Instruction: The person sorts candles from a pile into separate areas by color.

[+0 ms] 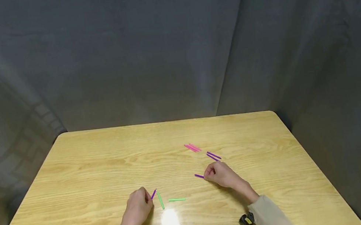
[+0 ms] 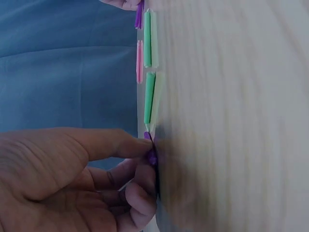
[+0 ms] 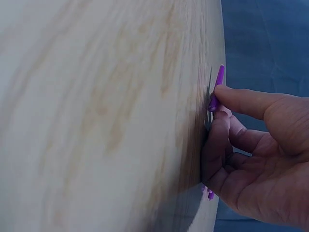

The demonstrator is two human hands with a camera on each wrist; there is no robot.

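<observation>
We see the two hands well apart over the wooden table (image 1: 105, 154), each pinching one stick. The left hand (image 1: 137, 206) has thumb and fingertips closed on the left purple stick (image 1: 153, 194), whose free end points to about 1 o'clock. Just beside that end, toward 3 o'clock, we find the top of the first green stick (image 1: 160, 200), lying nearly along the 12-to-6 line; whether the two touch we cannot tell. Farther along at 3 o'clock from it, apart, lies the second green stick (image 1: 177, 199), stretched from 9 to 3.

The right hand (image 1: 219, 175) is between 2 and 3 o'clock from the left one. Its thumb and fingers grip one end of the right purple stick (image 1: 199, 176), and the rest of it sticks out toward 10 o'clock.

At 12 o'clock from the right hand we see two purple sticks (image 1: 213, 155), near each other, both slanting from 10 to 4; we cannot tell whether the lower one meets the hand. Toward 10 o'clock from that pair lie two pink sticks (image 1: 191, 148), side by side on the same slant.

A light sleeve (image 1: 272, 215) covers the right forearm, with a black device (image 1: 246, 222) at about 7:30 from its cuff. Behind the table hangs a dark curtain (image 1: 127, 59).
</observation>
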